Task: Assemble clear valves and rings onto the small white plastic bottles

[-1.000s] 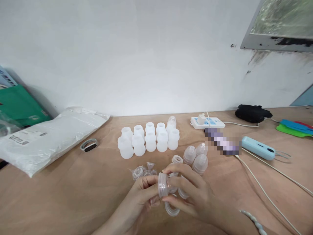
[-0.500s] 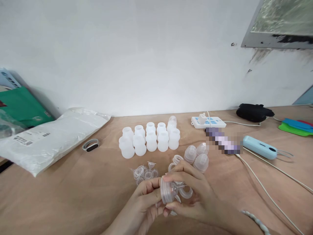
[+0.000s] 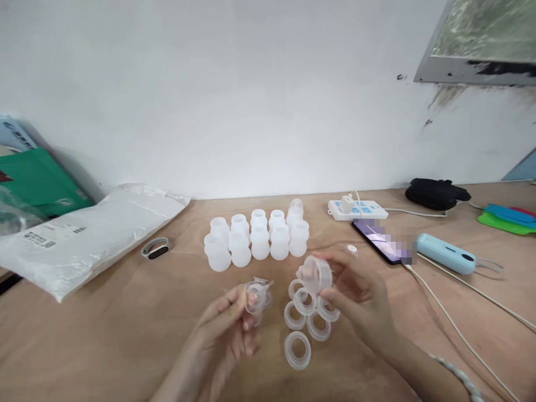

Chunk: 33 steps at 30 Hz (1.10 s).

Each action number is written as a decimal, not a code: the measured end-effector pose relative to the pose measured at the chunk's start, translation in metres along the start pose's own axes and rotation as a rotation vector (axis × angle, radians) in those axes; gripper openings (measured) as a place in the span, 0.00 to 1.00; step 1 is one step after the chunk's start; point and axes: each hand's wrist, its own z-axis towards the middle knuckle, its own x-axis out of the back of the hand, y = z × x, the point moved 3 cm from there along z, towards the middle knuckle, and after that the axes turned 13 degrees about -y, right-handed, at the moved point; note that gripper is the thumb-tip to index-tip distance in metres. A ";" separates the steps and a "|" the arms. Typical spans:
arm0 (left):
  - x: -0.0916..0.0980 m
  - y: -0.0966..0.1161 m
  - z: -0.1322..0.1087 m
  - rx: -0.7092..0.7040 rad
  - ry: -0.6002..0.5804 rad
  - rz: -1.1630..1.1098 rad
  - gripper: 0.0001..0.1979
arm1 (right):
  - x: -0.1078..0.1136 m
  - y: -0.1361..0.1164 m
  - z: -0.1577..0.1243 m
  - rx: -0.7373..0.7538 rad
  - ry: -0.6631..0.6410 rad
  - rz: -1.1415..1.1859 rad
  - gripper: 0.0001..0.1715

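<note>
My right hand (image 3: 355, 293) holds a clear threaded plastic collar (image 3: 316, 273) up over a cluster of several clear plastic rings (image 3: 307, 318) on the wooden table (image 3: 104, 329). My left hand (image 3: 228, 329) pinches a small clear valve piece (image 3: 254, 296) just above a little pile of similar clear parts (image 3: 262, 282). Behind both hands stand two rows of white translucent silicone cups (image 3: 257, 240). A clear domed cap (image 3: 350, 249) peeks out behind my right hand.
A white plastic bag (image 3: 84, 234) lies at the left with green packaging (image 3: 29, 184) behind it. A wristband (image 3: 156, 247) lies beside the bag. A power strip (image 3: 355, 209), phone (image 3: 379, 240), blue device (image 3: 446, 254), black pouch (image 3: 435, 192) and cables (image 3: 456, 329) are on the right.
My hands were together on one threaded collar; they have now parted, the right lifting the collar up and right, the left moving to the small clear parts and pinching one.
</note>
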 end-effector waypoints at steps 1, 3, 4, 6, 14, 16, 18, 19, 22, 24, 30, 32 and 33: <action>0.006 0.008 0.000 -0.082 0.009 0.156 0.17 | 0.005 0.000 0.002 -0.003 0.054 -0.027 0.19; 0.016 0.023 0.002 -0.232 0.042 0.592 0.15 | 0.012 -0.001 0.006 -0.004 0.129 -0.071 0.18; 0.020 0.028 0.004 -0.282 0.051 0.837 0.14 | 0.014 -0.001 0.007 -0.002 0.148 -0.081 0.18; 0.025 0.029 0.011 -0.339 0.050 1.273 0.10 | 0.015 0.001 0.009 -0.006 0.160 -0.090 0.19; 0.032 0.008 0.042 -0.342 -0.071 1.846 0.14 | 0.020 0.007 0.013 -0.057 0.194 -0.102 0.19; 0.033 0.007 0.041 -0.322 -0.096 1.828 0.14 | 0.024 0.004 0.015 -0.045 0.197 -0.119 0.18; 0.035 0.007 0.038 -0.336 -0.098 1.813 0.15 | 0.029 0.003 0.017 -0.044 0.191 -0.183 0.18; 0.037 0.007 0.036 -0.351 -0.092 1.806 0.15 | 0.031 0.003 0.017 -0.056 0.176 -0.244 0.18; 0.045 0.004 0.033 -0.389 -0.062 1.792 0.14 | 0.033 0.006 0.020 -0.114 0.042 -0.514 0.20; 0.049 0.003 0.033 -0.399 -0.055 1.787 0.11 | 0.030 0.008 0.021 -0.139 -0.142 -0.682 0.20; 0.039 0.009 0.024 -0.609 -0.018 1.825 0.05 | 0.019 0.007 0.019 -0.214 -0.557 -0.871 0.18; 0.027 0.006 0.017 -0.744 -0.076 1.817 0.06 | 0.017 0.004 0.017 -0.252 -0.609 -0.821 0.18; 0.020 0.002 0.013 -0.794 -0.162 1.807 0.06 | 0.015 0.002 0.016 -0.270 -0.635 -0.790 0.19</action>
